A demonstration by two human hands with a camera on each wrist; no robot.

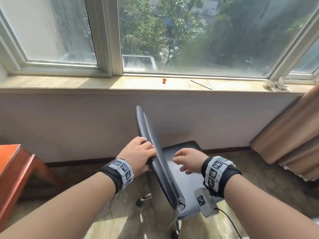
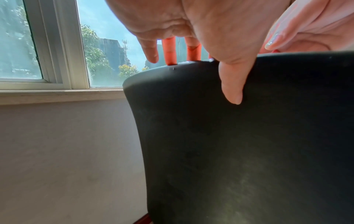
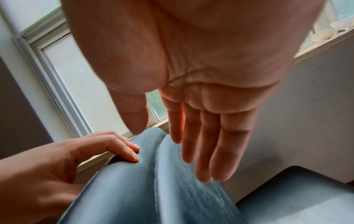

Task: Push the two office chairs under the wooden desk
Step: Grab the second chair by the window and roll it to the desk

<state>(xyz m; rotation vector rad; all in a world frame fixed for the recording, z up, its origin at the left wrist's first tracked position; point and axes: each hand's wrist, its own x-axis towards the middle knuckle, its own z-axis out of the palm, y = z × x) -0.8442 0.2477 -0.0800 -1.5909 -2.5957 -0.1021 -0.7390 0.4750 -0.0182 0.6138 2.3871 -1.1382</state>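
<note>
A dark leather office chair stands below the window; its backrest [image 1: 155, 152] is seen edge-on and its seat [image 1: 188, 171] faces right. My left hand [image 1: 146, 152] grips the backrest's top edge, with the fingers over the front and the thumb [image 2: 232, 84] on the black rear face [image 2: 249, 144]. My right hand [image 1: 180, 163] hovers open above the seat, just right of the backrest [image 3: 153, 189], its fingers [image 3: 203, 144] loose and holding nothing. A corner of the reddish wooden desk [image 1: 13, 169] shows at the left edge. No second chair is in view.
The wall and stone window sill [image 1: 69, 83] lie close behind the chair. On the sill are a small orange object [image 1: 164, 80], a thin rod [image 1: 201, 84] and pale shells [image 1: 276, 84]. A tan curtain [image 1: 290, 135] hangs at right. Chrome legs with castors [image 1: 144, 198] rest on carpet.
</note>
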